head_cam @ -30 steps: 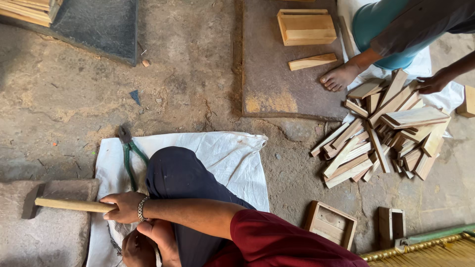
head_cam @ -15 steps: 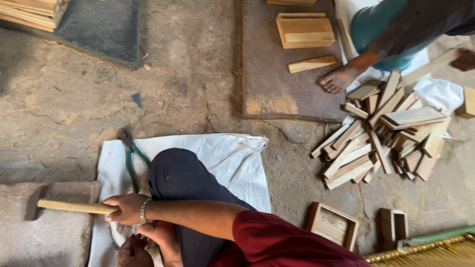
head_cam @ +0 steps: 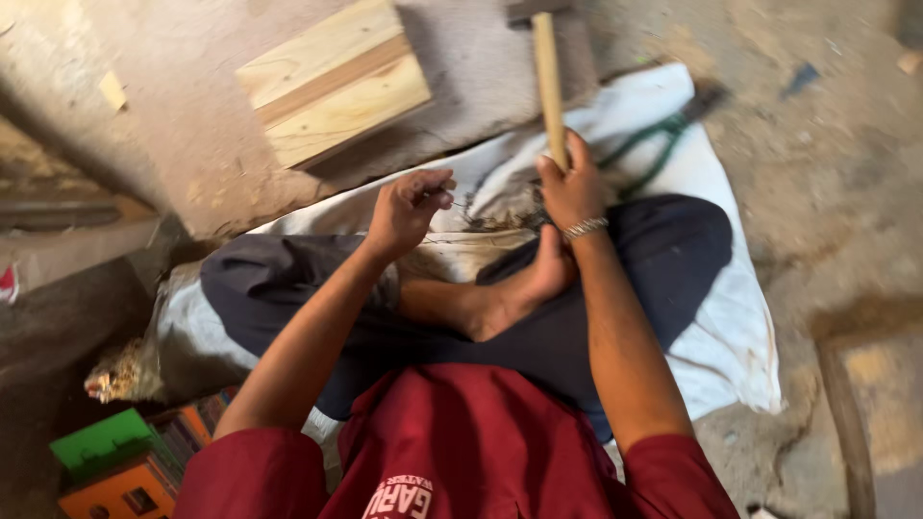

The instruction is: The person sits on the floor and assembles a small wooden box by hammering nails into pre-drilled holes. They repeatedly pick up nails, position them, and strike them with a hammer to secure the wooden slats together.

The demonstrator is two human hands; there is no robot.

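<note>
Above the crossed legs, the right hand (head_cam: 569,187) is closed around the wooden handle of a hammer (head_cam: 548,82), which stands upright with its dark head at the top edge of the view. Just left of it, the left hand (head_cam: 409,207) has its fingers pinched together on something small and thin; what it is cannot be told. Both hands hover over a white sack (head_cam: 731,317) spread on the floor, with the person's bare foot (head_cam: 519,288) below them. Green-handled pliers (head_cam: 663,144) lie on the sack to the right of the hammer. A wooden box (head_cam: 332,82) sits on a stone slab (head_cam: 192,135) beyond the left hand.
</note>
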